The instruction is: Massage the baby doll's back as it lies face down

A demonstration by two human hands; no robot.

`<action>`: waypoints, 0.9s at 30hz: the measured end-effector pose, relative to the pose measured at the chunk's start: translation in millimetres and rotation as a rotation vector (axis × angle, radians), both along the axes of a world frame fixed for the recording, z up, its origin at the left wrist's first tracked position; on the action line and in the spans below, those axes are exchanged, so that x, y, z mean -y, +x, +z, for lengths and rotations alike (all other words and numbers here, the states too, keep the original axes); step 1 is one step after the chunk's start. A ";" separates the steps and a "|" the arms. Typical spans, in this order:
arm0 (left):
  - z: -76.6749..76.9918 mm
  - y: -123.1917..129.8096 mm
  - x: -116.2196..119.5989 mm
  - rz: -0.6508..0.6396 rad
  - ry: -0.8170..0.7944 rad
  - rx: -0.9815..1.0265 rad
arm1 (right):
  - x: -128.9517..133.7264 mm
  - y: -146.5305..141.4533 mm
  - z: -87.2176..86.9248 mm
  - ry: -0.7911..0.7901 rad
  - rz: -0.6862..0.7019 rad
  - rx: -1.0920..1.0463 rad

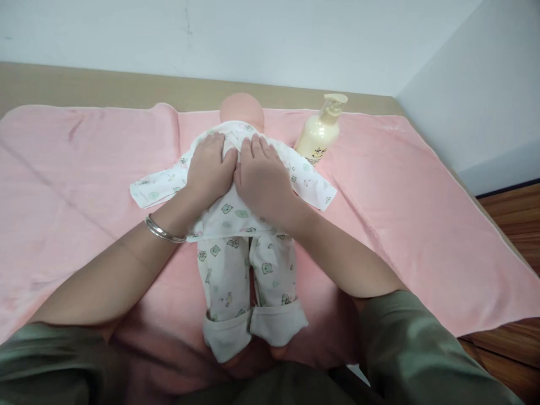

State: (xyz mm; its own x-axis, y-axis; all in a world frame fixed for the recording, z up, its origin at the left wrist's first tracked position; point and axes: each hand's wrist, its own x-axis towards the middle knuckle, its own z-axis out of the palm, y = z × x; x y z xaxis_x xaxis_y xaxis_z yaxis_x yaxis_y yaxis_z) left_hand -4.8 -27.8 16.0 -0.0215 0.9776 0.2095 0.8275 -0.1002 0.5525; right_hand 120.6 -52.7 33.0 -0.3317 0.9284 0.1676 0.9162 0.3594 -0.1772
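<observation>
On pink blanket point(71, 163) | doll point(242, 108) lies in printed shirt point(234, 211), facing unclear | hands point(265, 183) flat on shirt, side by side

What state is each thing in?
White printed cloth top: worn, sleeves spread
White printed cloth trousers: worn, cuffs folded
Bald pinkish doll: lying, dressed
Left hand: flat on the top
Right hand: likewise
Pink plush blanket: spread, creased
Cream pump bottle: pump attached
Silver bangle: worn

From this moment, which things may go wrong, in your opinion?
The pump bottle stands on the blanket by a sleeve; a tug there might tip it. The bangle near the hem of the shirt could snag it. The left hand and right hand lie on the shirt; sliding them might bunch it.
</observation>
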 end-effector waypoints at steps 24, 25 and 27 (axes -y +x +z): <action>-8.6 -10.9 -13.4 -0.073 0.023 0.057 | 0.3 3.2 -4.4 0.035 0.044 -0.044; -10.9 -12.9 -14.9 -0.088 0.046 0.062 | -0.9 3.8 -3.9 0.026 0.053 -0.052; -16.5 -13.6 -14.9 -0.128 0.116 0.064 | -11.2 7.9 -2.4 -0.017 0.084 -0.083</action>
State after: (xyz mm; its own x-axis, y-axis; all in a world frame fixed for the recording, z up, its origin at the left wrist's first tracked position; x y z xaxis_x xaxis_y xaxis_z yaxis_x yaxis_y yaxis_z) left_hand -18.4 -12.9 -0.5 0.0842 0.9426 0.3231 0.7675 -0.2681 0.5823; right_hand 128.4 -41.5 30.5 -0.3943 0.9008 0.1821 0.8648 0.4307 -0.2580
